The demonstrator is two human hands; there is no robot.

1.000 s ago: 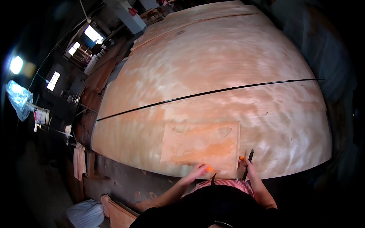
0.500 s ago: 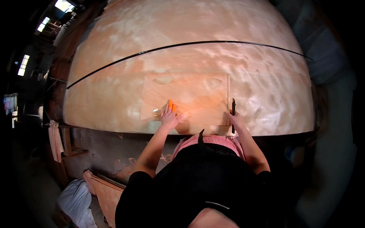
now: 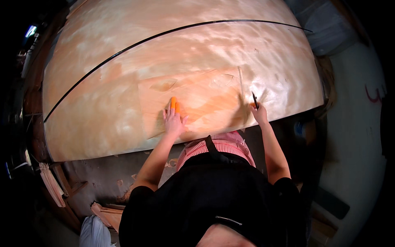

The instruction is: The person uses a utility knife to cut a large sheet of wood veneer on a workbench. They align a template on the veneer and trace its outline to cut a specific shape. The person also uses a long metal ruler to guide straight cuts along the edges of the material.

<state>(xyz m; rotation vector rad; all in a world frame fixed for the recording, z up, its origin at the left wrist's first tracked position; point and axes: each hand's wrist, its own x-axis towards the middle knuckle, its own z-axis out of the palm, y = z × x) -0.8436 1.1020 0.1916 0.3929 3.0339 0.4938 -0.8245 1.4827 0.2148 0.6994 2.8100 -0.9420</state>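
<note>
A thin rectangular sheet of wood veneer lies on top of a larger pale sheet. Two leaf-shaped marks show near its far edge, a pale one on the left and a fainter one on the right. My left hand rests on the veneer with fingers spread, orange covers on two fingertips. Just right of the veneer's right edge, my right hand grips a slim black knife-like tool, its tip pointing away from me. Orange shows on a finger of this hand too.
A long thin black strip curves across the big sheet. Below its near edge, brown scraps lie on the floor. Veneer pieces and a whitish bundle are at the lower left. A pale panel stands on the right.
The whole view has turned, so the sheets look tilted. My right hand has turned the black tool and sits farther from the veneer edge. My left hand still presses the veneer.
</note>
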